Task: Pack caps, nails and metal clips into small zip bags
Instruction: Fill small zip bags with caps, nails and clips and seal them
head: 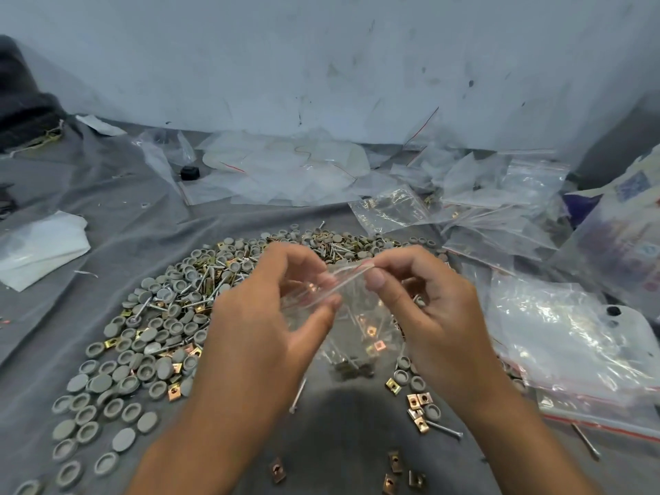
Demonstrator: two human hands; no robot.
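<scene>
A small clear zip bag (360,323) hangs between both hands above the grey cloth, with nails and brass metal clips showing through it. My left hand (271,305) pinches the bag's top edge from the left. My right hand (421,301) pinches the zip strip from the right, thumb in front. Below and to the left spreads a wide heap of grey round caps (150,351) mixed with nails (200,291) and metal clips (175,391). More metal clips (418,401) and a loose nail (444,430) lie under the right wrist.
A grey cloth (107,216) covers the surface. Empty zip bags (389,209) and crumpled clear plastic pile up at the back and right. A larger red-striped bag (571,351) lies at right. A folded white sheet (39,248) sits left, a black cap (189,172) further back.
</scene>
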